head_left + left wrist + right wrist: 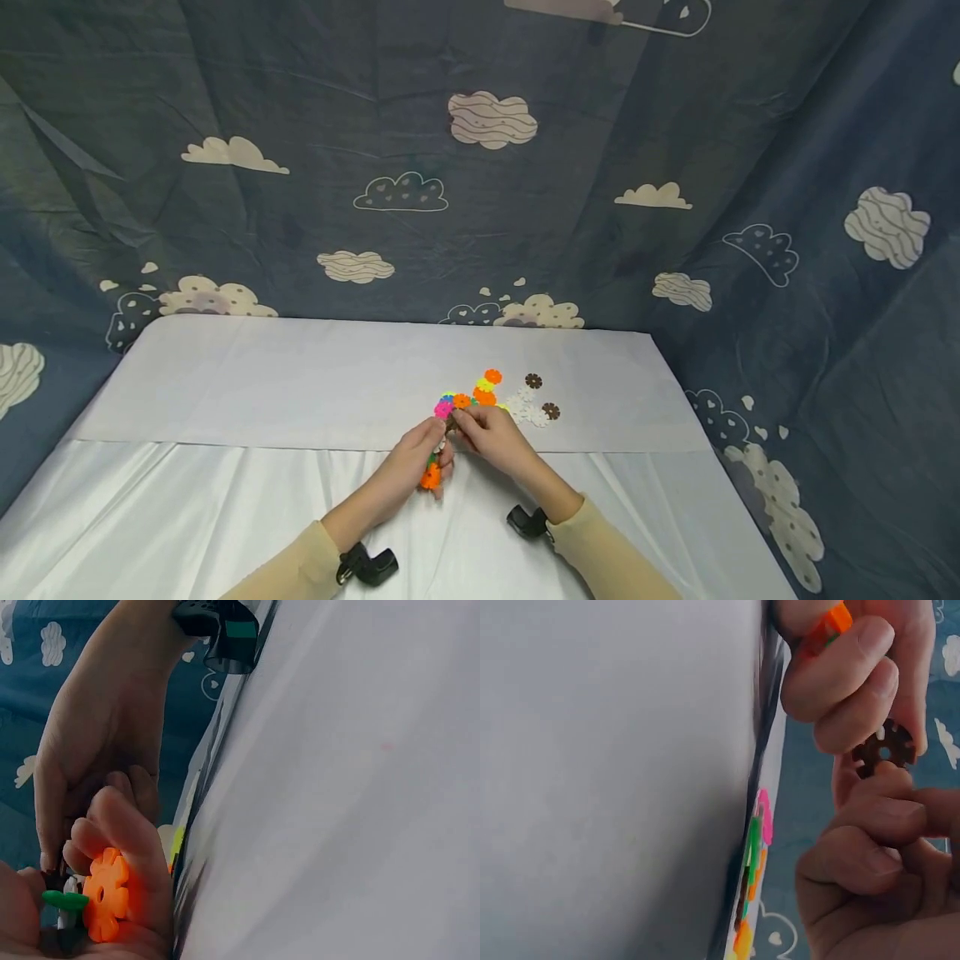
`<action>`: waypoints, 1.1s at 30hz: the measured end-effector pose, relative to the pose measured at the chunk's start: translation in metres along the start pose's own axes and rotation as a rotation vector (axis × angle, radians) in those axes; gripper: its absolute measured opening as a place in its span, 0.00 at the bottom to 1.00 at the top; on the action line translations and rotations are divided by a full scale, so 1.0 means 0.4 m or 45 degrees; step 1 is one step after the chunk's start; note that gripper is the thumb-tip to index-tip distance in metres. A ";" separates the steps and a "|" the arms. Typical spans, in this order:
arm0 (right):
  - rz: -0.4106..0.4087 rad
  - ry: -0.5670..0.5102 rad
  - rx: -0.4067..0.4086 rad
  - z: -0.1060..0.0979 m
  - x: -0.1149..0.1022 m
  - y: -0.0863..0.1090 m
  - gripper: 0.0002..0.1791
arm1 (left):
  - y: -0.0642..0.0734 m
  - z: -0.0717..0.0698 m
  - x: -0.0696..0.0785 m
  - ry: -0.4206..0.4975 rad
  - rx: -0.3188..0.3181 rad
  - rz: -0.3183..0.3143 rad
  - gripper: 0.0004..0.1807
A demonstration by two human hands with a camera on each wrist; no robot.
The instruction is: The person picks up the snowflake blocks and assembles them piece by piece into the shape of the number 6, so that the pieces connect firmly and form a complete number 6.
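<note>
My left hand holds a small joined piece of notched, flower-shaped plastic discs in front of me. An orange disc lies against its fingers, with a green disc and a white one beside it in the left wrist view. Close to its fingertips, my right hand pinches a brown notched disc between thumb and finger. That brown disc stands at the end of the joined piece, between both hands; fingers partly hide where they meet.
Loose discs lie just beyond the hands on the white-covered table: a pink disc, an orange disc, white discs and a brown disc. A dark cloud-patterned curtain hangs behind the table.
</note>
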State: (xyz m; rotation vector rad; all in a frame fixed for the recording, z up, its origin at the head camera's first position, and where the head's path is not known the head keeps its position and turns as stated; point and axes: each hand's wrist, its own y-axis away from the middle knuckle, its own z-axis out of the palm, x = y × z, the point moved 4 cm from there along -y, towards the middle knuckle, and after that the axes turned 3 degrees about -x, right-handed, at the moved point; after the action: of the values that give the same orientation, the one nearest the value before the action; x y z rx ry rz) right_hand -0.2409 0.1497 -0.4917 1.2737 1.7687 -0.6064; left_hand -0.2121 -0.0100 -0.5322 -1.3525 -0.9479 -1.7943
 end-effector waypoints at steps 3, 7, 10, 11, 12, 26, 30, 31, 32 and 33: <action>0.047 -0.007 0.028 -0.015 0.005 -0.002 0.30 | -0.001 -0.008 0.006 0.065 0.100 0.005 0.23; 0.096 -0.042 0.101 -0.075 0.019 -0.007 0.30 | -0.004 -0.016 0.008 0.156 0.187 0.014 0.19; 0.130 -0.065 0.192 -0.130 0.040 -0.014 0.27 | -0.006 -0.019 0.009 0.218 0.190 0.042 0.16; 0.144 -0.060 0.231 -0.145 0.045 -0.016 0.26 | -0.006 -0.020 0.010 0.234 0.192 0.050 0.15; 0.160 -0.043 0.268 -0.156 0.052 -0.018 0.24 | -0.006 -0.020 0.010 0.248 0.194 0.055 0.14; 0.093 0.586 0.052 -0.087 0.086 -0.030 0.16 | 0.001 -0.012 0.018 0.270 0.088 0.002 0.14; 0.091 0.632 0.075 -0.080 0.088 -0.031 0.15 | 0.002 -0.012 0.016 0.264 0.092 0.003 0.16; 0.090 0.618 0.083 -0.081 0.089 -0.031 0.15 | 0.002 -0.013 0.016 0.261 0.097 0.005 0.16; 0.088 0.604 0.089 -0.082 0.089 -0.031 0.14 | 0.002 -0.013 0.015 0.259 0.103 0.005 0.16; 0.091 0.592 0.094 -0.085 0.090 -0.032 0.13 | 0.002 -0.014 0.015 0.256 0.110 0.004 0.17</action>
State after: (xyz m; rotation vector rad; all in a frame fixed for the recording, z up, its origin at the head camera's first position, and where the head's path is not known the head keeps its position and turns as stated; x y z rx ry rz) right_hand -0.2690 0.1899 -0.5056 1.6188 2.0751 -0.3540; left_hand -0.2154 -0.0156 -0.5274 -1.0967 -0.9023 -1.8262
